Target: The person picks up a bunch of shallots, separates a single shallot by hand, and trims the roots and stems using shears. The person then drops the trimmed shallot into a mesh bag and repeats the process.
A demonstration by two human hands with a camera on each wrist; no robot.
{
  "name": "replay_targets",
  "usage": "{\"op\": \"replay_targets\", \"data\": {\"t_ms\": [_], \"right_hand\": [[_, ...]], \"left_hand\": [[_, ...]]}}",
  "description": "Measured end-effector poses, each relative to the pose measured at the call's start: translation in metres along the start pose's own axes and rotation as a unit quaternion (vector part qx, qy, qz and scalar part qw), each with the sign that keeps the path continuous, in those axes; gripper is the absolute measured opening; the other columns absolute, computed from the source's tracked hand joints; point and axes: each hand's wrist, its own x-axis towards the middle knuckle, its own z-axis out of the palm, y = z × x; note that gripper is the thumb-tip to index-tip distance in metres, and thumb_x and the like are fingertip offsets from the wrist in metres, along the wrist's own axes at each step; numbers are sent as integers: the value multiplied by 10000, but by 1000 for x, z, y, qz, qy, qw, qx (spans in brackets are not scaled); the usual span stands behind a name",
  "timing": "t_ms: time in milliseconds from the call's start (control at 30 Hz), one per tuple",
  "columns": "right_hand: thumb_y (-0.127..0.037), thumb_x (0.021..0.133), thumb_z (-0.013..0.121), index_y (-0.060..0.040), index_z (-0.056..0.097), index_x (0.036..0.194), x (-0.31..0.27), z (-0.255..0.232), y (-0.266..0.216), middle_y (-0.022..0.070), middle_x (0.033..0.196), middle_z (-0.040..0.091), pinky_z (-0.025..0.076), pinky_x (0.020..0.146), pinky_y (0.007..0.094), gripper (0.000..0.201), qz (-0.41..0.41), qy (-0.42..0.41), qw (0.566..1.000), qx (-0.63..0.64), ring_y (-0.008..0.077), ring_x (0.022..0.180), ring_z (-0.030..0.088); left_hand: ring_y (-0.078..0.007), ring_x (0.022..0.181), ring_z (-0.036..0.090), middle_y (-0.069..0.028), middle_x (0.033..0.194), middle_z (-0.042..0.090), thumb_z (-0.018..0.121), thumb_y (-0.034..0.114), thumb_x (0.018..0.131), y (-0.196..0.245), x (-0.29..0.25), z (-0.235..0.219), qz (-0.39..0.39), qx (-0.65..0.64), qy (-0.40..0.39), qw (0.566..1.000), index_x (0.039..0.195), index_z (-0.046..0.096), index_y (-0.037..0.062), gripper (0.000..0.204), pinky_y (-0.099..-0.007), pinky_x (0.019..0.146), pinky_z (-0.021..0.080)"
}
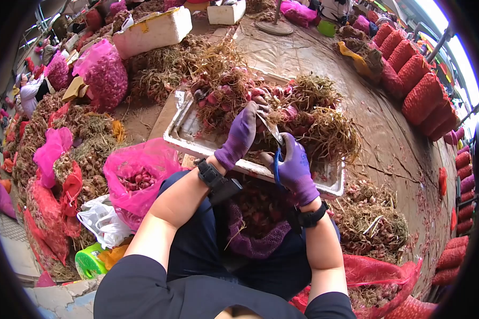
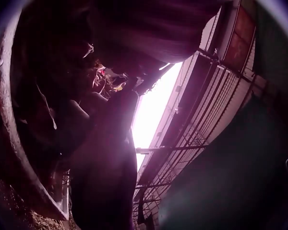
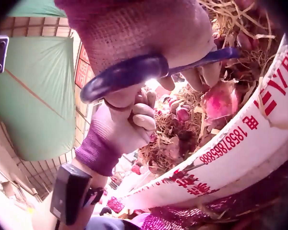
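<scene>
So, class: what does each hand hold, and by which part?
Right hand grips scissors by their blue handle loops; left hand grasps a shallot at the bulb.

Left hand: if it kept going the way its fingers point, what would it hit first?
Probably the shallots piled in the tray: the left hand points up into that heap, already at its edge. Depth is hard to judge.

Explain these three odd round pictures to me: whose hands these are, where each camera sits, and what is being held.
A person wears three cameras: one on the head, one on each wrist. The head view looks down at both hands in purple gloves. The right hand grips blue-handled scissors; the left hand holds a bunch of shallots over a white foam tray piled with more. The right wrist view shows the scissor handle and the tray's printed wall from close below. The left wrist view is too dark to tell much. Red mesh sacks lie around.
</scene>
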Motion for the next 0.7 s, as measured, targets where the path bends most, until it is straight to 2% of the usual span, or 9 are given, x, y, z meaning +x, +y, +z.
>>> {"op": "replay_targets", "data": {"t_ms": [133,267,333,400,433,467,500,533,700], "right_hand": [[-434,710,792,-28,515,1094,-5,3,0,202,912,599,465,730,426,623,-18,27,995,-93,385,851,586],[-330,754,746,-68,508,1040,-8,6,3,177,849,581,457,697,462,455,6,3,997,-83,383,809,581],[-296,784,707,-87,517,1030,-8,5,-2,166,843,599,472,681,458,375,39,-10,995,-94,381,807,598],[-272,792,676,-95,535,1003,-10,7,-2,165,817,620,487,671,469,309,36,-2,996,-87,376,793,621],[-263,787,668,-99,548,997,-11,11,0,164,808,628,492,665,475,292,28,13,997,-75,375,780,628],[-253,782,661,-104,560,991,-11,15,3,164,799,635,497,659,481,276,27,34,997,-71,375,767,634],[-235,772,653,-102,569,971,-11,17,4,171,782,639,501,646,490,253,26,51,997,-58,380,752,639],[-246,779,680,-74,597,1036,-13,17,4,201,873,649,513,682,462,321,41,55,997,-32,408,821,632],[-380,791,672,-91,608,871,-14,21,9,190,733,647,500,627,476,306,99,45,994,-2,394,718,645]], "left_hand": [[-145,794,554,-77,879,601,332,350,1040,-43,12,-13,65,103,47,991,1044,555,-7,420,-294,736,472],[-58,514,514,13,704,627,329,429,1018,-21,5,-5,22,116,77,990,939,629,65,478,-203,436,394],[-61,603,536,2,757,632,344,402,1019,4,-3,3,-127,40,84,988,936,629,69,446,-216,522,431],[-107,806,526,8,892,612,349,302,1032,-37,18,-36,-21,101,3,995,953,624,78,364,-260,775,436],[-117,784,522,15,886,599,365,268,1028,-51,27,-39,-55,-133,-24,989,960,610,86,313,-257,771,438],[-114,803,537,6,900,604,371,257,1022,-29,6,-26,-35,107,90,990,989,606,90,290,-275,779,452],[-117,824,570,-10,920,627,358,234,1019,-55,22,-59,1,27,-35,999,1035,614,86,296,-300,793,474],[-110,838,565,-48,1002,623,370,238,1015,-41,14,-53,31,220,-8,975,1076,566,71,264,-300,783,479],[-188,744,640,-59,874,688,402,376,959,-27,25,-50,-205,61,30,976,979,667,89,391,-332,686,511]]}}
